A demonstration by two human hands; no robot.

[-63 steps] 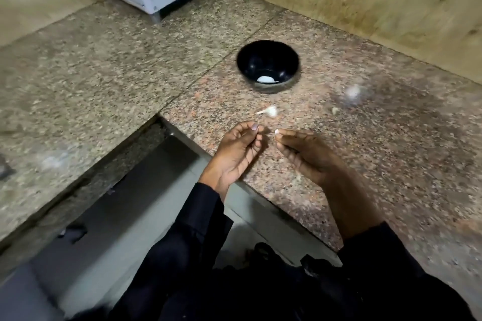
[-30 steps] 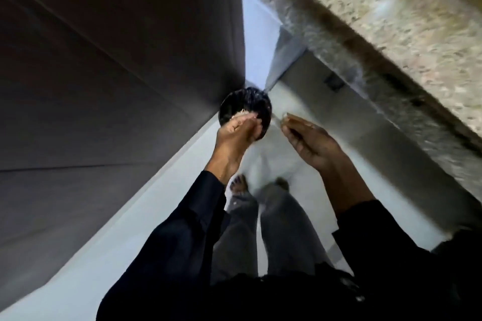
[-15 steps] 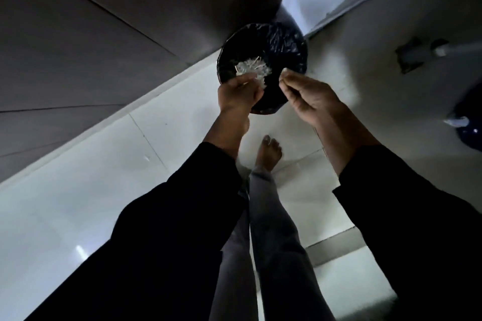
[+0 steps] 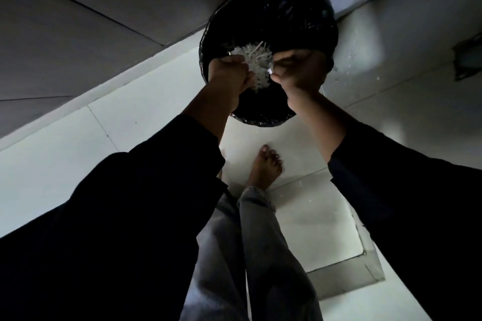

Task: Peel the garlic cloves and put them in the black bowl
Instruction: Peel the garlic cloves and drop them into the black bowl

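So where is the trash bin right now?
In the head view the black-lined trash bin sits on the floor at upper centre, beside the wall, right under the left hand and right hand.

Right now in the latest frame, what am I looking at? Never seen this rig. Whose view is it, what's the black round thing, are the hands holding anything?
There is no machine here: a person wears one wide-angle camera on the head, looking forward and down, so you see their own arms in dark sleeves. The left hand and right hand are held over a round bin lined with a crinkled black plastic bag, which stands on the pale tiled floor. Inside the bin lies a heap of thin white papery scraps, probably garlic skins. The right hand pinches a small white piece at its fingertips. The left hand's fingers are curled, but whether they hold anything is too dark to tell. Below, you see grey trouser legs and a bare foot.
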